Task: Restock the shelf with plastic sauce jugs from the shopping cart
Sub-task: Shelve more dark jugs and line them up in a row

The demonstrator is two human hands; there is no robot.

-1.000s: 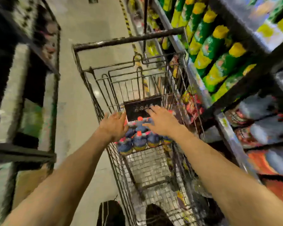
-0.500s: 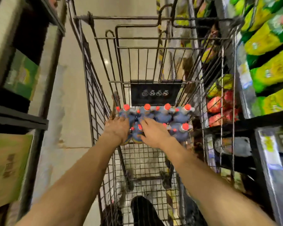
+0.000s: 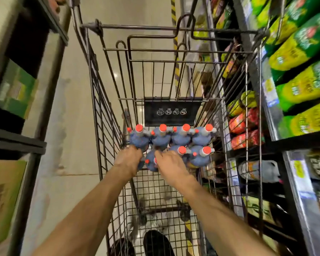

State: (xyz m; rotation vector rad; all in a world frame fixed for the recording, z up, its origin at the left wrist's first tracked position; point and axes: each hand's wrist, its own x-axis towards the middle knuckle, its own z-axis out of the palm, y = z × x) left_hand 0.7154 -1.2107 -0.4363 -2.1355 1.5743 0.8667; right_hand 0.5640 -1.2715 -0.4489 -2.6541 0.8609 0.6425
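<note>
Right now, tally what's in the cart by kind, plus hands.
Jugs with a red cap showing: 6
Jugs under the hands, caps hidden: at least 1
Hands: 2, left, right
Total: 9

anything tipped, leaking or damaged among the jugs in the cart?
Nothing stands out. The jugs stand upright, caps on, packed at the far end of the cart; no spill visible. Both hands, left hand and right hand, hide the near ones.
</note>
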